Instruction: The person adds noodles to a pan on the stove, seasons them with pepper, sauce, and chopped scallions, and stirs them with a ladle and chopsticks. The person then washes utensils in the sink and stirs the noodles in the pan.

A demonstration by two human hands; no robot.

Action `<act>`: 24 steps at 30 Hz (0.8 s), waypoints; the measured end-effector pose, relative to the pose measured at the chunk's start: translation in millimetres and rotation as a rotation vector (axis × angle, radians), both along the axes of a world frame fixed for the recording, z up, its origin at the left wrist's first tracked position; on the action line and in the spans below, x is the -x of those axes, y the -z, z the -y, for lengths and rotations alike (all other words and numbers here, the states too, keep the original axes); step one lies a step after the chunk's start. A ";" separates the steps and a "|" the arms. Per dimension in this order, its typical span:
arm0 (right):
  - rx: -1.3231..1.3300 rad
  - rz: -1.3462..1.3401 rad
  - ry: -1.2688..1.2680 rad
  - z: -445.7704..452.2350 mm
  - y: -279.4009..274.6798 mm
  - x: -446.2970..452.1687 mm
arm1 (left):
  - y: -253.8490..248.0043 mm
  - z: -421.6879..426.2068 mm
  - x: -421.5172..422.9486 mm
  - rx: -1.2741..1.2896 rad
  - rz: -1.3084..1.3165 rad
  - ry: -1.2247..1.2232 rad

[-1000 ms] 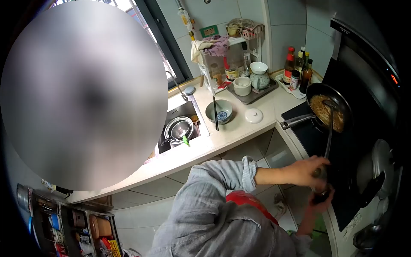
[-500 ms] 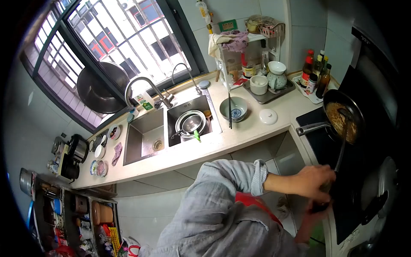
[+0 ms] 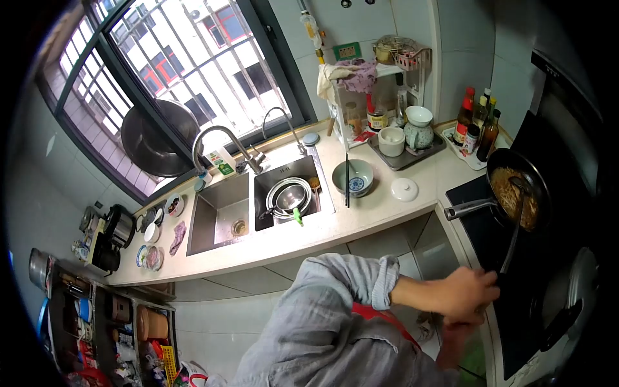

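The long-handled utensil [image 3: 514, 242] lies just beyond the left hand [image 3: 471, 293], on its far right side, its handle end close to the knuckles yet seemingly apart from them. Its long axis runs almost straight from near to far, leaning slightly right as it goes, and its dark head rests among the food in the black pan [image 3: 545, 169]. The left hand is nearer to it; the right hand [image 3: 458, 331], a blur, sits lower and nearer, partly hidden beneath the left. The left hand's fingers are curled in and the two hands meet or overlap; I cannot tell whether either one grips anything between them.

The utensil's shaft is slim and greyish; whether its head is a ladle or a turner is hard to make out. The pan stands at the far part of the black cooktop [image 3: 512, 316], its metal handle [image 3: 472, 208] pointing left. The food [image 3: 507, 185] in it is brown and saucy, with pale thin strips.
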State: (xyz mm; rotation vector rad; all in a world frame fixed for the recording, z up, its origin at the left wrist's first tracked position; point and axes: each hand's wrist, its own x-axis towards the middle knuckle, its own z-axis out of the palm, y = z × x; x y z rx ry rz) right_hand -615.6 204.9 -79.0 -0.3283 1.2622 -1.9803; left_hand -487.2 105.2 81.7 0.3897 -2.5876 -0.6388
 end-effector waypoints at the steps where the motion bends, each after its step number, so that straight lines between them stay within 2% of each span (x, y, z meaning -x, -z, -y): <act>1: -0.001 -0.009 -0.007 0.0 -5.3 2.3 | 13.5 10.5 -0.4 -0.058 -0.113 -0.018; 2: -0.002 -0.019 -0.014 1.2 -18.2 1.0 | 15.4 17.3 -1.7 -0.110 -0.223 -0.031; 4: -0.101 -0.240 0.061 4.3 -61.7 14.4 | 8.9 16.7 -5.7 -0.915 -0.144 -0.083; 5: -0.048 -0.544 0.048 4.4 -62.5 22.0 | 5.3 16.0 -8.1 -1.309 -0.094 -0.117; 8: 0.057 -1.425 0.008 -5.7 -61.5 39.8 | 19.2 22.0 1.2 -1.593 0.002 -0.237; 9: 0.024 -1.323 0.000 -4.9 -63.1 32.9 | 23.8 25.2 3.5 -1.585 0.004 -0.276; 10: -0.008 -1.223 -0.010 -4.8 -66.5 23.8 | 26.4 22.0 5.0 -1.358 -0.020 -0.316; 12: -0.166 -0.550 0.023 3.1 -100.5 -17.4 | 31.1 18.8 8.6 -0.903 -0.075 -0.383; 13: -0.221 -0.203 0.075 8.1 -119.2 -37.1 | 20.2 12.1 6.8 -0.562 -0.152 -0.404; 14: -0.201 -0.132 0.023 12.0 -86.5 -33.2 | 10.3 6.9 1.2 -0.350 -0.064 -0.220; 16: -0.086 -0.375 -0.154 16.6 -21.5 -24.7 | -6.7 5.0 -10.6 0.086 0.130 0.155; 17: -0.059 -0.538 -0.203 17.0 1.4 -20.5 | -6.3 9.6 -11.2 0.100 0.201 0.210; 18: -0.054 -0.631 -0.232 18.9 -5.8 -21.1 | -1.4 16.8 -10.6 0.025 0.064 0.161; 19: -0.111 -0.729 -0.154 13.1 -14.0 -18.0 | 8.9 24.3 -10.1 -0.061 -0.071 0.115; 21: -0.147 -0.442 -0.153 13.3 -43.5 2.9 | 37.4 38.4 -5.6 -0.185 -0.340 0.035; 22: -0.161 -0.297 -0.135 13.7 -60.5 12.4 | 27.3 34.6 -7.7 -0.582 -0.234 -0.020; 24: -0.034 -0.614 0.055 16.2 -76.7 16.6 | 1.2 22.1 -15.0 -1.365 0.021 -0.146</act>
